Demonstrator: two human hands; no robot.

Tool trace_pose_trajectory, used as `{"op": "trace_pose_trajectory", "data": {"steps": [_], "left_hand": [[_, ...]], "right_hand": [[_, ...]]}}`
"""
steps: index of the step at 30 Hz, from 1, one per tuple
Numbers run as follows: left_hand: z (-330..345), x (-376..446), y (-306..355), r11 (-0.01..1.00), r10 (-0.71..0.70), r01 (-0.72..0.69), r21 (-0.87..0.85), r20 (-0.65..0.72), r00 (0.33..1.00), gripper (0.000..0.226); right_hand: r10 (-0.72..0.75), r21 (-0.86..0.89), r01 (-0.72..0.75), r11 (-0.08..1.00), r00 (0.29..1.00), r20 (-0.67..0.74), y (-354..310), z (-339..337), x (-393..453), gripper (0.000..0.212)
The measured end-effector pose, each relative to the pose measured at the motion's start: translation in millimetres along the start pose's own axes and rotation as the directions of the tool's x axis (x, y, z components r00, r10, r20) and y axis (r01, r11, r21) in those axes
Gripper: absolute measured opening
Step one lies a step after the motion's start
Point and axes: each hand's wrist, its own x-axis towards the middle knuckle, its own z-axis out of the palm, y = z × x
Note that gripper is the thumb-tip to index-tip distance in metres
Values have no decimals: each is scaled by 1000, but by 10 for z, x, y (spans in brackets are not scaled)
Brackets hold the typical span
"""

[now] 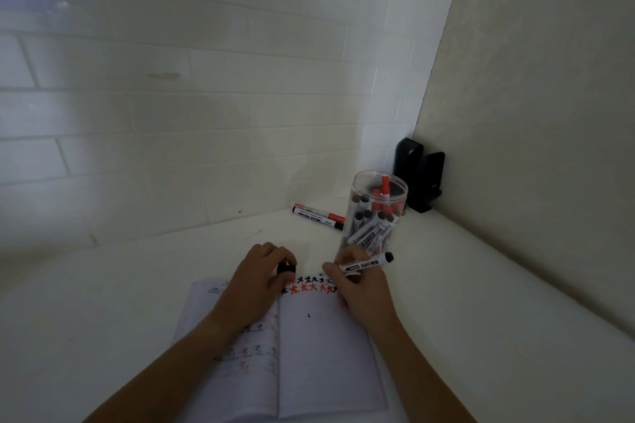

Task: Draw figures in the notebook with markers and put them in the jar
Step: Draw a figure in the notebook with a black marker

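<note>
Notebook (309, 354): one, lying open and flat on the white tabletop (120, 302), spine running away from the viewer. Right page carries two rows of small figures in black and red along its top edge, plus one dark speck lower down; the rest of that page is blank. Left page shows faint drawings, partly under the left forearm.

Marker in hand (364, 264): one, white barrel, black end pointing right toward the jar. Right hand (360, 288) pinches it between curled fingers, over the notebook's top right corner.

Black cap (286, 268): one, gripped by the curled fingers of the left hand (261, 282), just above the top edge of the right page.

Jar (374, 213): one, clear plastic, upright, lidless, just beyond the right hand. It holds many markers with black or red ends; exact count cannot be told.

Loose markers (318, 215): two, lying side by side on the tabletop left of the jar, near the tiled wall (171, 113).

Black objects (417, 175): two, standing in the corner behind the jar, against the plain side wall (532, 113).

Open tabletop lies left of the notebook and right of it up to the side wall.
</note>
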Motion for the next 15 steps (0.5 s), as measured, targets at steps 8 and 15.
{"op": "trace_pose_trajectory", "data": {"steps": [8, 15], "left_hand": [[-85, -19, 113, 991, 72, -74, -109, -17, 997, 18], [-114, -34, 185, 977, 175, -173, -121, 6, 985, 15]], "right_hand": [[-12, 142, -10, 990, 988, 152, -66, 90, -75, 15], [-18, 166, -24, 986, 970, 243, -108, 103, -103, 12]]}}
